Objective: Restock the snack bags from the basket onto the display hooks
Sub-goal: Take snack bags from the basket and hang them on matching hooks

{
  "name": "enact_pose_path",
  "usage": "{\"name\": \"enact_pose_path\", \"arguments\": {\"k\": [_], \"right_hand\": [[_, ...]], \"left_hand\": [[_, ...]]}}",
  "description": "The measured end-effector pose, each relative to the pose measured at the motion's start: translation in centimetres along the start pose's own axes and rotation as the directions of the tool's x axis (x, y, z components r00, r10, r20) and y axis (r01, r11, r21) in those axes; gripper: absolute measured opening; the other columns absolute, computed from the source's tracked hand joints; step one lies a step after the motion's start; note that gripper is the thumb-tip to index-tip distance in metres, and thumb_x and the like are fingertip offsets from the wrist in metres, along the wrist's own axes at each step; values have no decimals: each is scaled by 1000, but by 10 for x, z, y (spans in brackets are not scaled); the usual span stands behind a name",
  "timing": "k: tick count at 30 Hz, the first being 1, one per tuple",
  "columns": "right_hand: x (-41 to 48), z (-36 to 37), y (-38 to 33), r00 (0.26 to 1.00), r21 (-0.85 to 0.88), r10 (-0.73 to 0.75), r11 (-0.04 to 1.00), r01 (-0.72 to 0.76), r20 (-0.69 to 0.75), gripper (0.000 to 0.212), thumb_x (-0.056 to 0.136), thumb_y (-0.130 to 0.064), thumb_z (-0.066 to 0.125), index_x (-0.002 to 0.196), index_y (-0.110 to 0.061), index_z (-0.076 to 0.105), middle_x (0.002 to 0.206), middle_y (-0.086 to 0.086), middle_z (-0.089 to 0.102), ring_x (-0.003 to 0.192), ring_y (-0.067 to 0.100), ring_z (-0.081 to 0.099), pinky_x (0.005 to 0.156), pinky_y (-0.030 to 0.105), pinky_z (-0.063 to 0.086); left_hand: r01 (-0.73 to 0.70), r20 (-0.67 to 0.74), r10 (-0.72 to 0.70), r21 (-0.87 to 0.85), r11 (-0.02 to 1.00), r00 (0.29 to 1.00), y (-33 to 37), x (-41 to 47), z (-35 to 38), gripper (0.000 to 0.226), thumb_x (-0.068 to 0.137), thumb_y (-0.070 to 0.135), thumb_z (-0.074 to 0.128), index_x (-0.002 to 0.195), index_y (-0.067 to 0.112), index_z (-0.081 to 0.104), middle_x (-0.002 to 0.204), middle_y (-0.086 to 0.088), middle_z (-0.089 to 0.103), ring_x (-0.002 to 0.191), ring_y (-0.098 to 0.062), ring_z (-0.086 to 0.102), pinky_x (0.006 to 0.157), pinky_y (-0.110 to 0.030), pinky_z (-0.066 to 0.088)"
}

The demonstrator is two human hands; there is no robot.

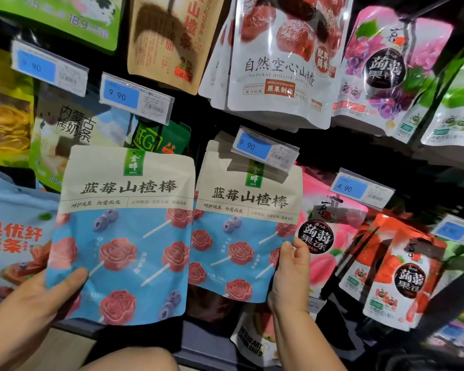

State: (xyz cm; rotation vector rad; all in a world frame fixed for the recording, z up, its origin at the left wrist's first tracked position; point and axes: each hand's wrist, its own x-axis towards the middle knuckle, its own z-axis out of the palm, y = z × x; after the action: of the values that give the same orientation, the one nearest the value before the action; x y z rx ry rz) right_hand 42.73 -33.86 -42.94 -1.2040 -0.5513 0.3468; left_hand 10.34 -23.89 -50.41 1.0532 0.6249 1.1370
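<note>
Two matching snack bags, cream on top and blue below with red flower lollipops, are held up before the display. My left hand (40,293) grips the left bag (123,236) at its lower left corner, thumb on the front. My right hand (289,274) grips the right bag (245,226) at its lower right edge. The top of the right bag sits just behind a 9.90 price tag (264,148) on a hook; whether it hangs on the hook I cannot tell. The basket is out of view.
Hanging bags crowd the display: white hawthorn bags (276,65) above, pink jelly bags (381,62) upper right, red jelly bags (402,274) lower right, a blue bag (11,236) at left. Price tags (137,97) stick out on hook ends. A dark shelf edge (198,352) runs below.
</note>
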Motion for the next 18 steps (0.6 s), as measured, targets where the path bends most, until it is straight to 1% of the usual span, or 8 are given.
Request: {"name": "enact_pose_path", "arguments": {"k": [1,3,6,9,11,13,15,18], "right_hand": [[0,0,0,1000,-10,-2,1000,2,-1,17,104,-13,44,98,-22,57,77,-9,72,72,10,65,74,35,50],[0,0,1,1000,-15,0,1000,0,-2,17,105,-13,44,97,-22,57,76,-9,71,71,10,65,72,34,51],[1,2,0,1000,-11,-2,1000,2,-8,17,105,-12,44,96,-21,56,73,-9,71,66,6,64,62,28,51],[2,3,1,1000,-27,-3,1000,2,-20,18,105,-13,44,95,-22,56,74,-7,70,65,8,63,60,27,51],[2,4,2,1000,-33,-6,999,5,-28,18,105,-14,45,95,-23,56,78,-3,69,69,13,63,65,30,50],[3,4,3,999,-39,-3,999,2,-38,18,105,-15,45,94,-24,56,79,-3,68,69,13,62,66,31,49],[3,4,4,999,-46,-6,999,4,-41,19,105,-14,45,93,-24,56,76,-5,68,67,10,62,65,30,49],[4,3,5,999,-82,-18,997,14,-41,20,105,-15,45,93,-25,57,78,-4,69,70,13,63,69,33,50]], "left_hand": [[-12,-7,12,6,1000,1000,6,-2,9,7,74,41,77,80,41,79,85,14,76,88,-3,69,72,-22,59],[-91,-38,94,70,993,995,6,-1,22,42,93,10,57,65,32,78,67,23,71,69,10,67,57,-6,51],[-92,-68,97,70,993,993,14,-7,39,42,88,12,54,55,30,74,55,28,64,53,14,61,49,-1,44],[-22,-75,23,9,1000,997,-1,3,26,68,98,0,40,51,35,74,58,24,66,55,12,63,49,-4,47],[-38,-61,37,-21,999,997,-9,9,14,40,93,27,60,58,40,76,66,20,71,61,8,67,53,-8,51],[-30,-53,32,42,999,998,-6,4,5,11,67,51,79,70,40,78,78,16,75,68,2,70,68,-24,59],[-9,-46,15,129,992,999,-6,2,1,24,64,51,82,81,35,79,85,8,77,76,-8,73,88,-41,53],[45,-102,-31,138,989,994,-2,3,3,20,85,33,74,89,14,75,89,0,78,87,-22,74,80,-33,59]]}}
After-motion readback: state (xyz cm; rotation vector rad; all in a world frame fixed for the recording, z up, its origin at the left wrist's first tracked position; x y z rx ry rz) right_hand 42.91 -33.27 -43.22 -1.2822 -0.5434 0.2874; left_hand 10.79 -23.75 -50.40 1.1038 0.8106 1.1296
